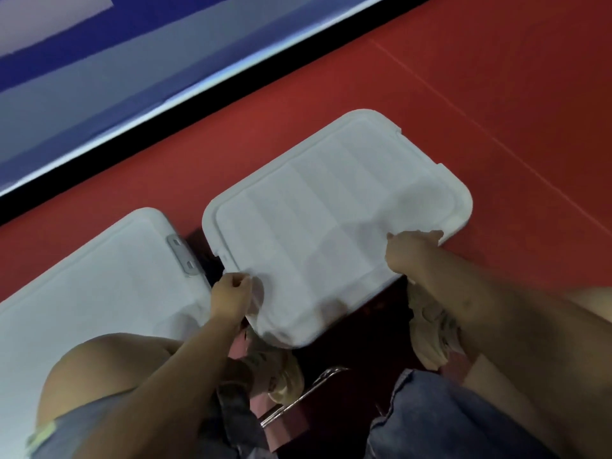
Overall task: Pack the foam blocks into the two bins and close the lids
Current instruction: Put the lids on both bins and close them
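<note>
Knees (99, 369) nearest | left hand (230, 299); right hand (412, 251) clamped on lid (331, 220) | second lid (99, 293) beside

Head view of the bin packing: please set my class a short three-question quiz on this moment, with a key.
1. True or false: both hands grip the right bin's lid.
2. Which lid shows a grey latch? A. the left lid B. the right lid
3. Fill in: the floor under the bins is ____.

Key
1. True: the left hand holds its near left edge, the right hand its near right edge.
2. A: the latch sits at its right edge.
3. Red.
</note>
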Available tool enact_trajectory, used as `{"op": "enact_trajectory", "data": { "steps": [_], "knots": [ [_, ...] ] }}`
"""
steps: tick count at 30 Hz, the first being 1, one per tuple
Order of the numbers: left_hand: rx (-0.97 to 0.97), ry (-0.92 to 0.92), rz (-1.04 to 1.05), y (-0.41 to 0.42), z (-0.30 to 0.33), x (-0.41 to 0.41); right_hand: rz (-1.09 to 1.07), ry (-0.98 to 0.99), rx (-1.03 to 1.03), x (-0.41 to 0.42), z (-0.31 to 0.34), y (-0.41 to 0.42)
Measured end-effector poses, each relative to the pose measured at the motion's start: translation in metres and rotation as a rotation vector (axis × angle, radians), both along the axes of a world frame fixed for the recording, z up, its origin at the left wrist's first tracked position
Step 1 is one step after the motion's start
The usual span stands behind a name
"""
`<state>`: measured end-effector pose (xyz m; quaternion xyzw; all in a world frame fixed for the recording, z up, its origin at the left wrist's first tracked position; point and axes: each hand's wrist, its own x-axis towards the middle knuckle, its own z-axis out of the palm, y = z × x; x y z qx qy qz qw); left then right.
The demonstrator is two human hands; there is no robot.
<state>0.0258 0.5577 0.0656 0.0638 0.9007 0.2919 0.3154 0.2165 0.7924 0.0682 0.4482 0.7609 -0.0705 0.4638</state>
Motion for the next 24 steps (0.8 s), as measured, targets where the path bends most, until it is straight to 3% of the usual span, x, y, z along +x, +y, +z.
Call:
{"op": "enact_trajectory", "data": {
  "steps": [3,5,7,9,13,19,24],
  "knots": [
    [0.031,-0.208,0.053,-0.012,-0.014,-0.013,-0.002,-0.141,-0.058,0.008,-0.010,0.002],
    [0.094,-0.376,0.127,-0.020,-0.029,-0.016,0.021,-0.130,-0.048,0.013,-0.010,0.001],
    [0.152,-0.499,0.245,-0.021,-0.031,-0.013,0.071,-0.084,0.038,0.009,-0.004,-0.009],
    [0.210,-0.569,0.338,-0.021,-0.030,-0.012,0.153,0.097,0.165,-0.003,0.002,-0.024],
    [0.264,-0.658,0.460,-0.015,-0.029,-0.016,0.280,0.473,0.009,-0.038,0.003,-0.057],
    [0.208,-0.677,0.595,-0.005,-0.037,-0.033,0.323,0.535,-0.075,-0.075,-0.003,-0.077],
    [0.092,-0.711,0.544,-0.003,-0.042,-0.032,0.264,0.463,-0.152,-0.081,-0.006,-0.074]
  ]
}}
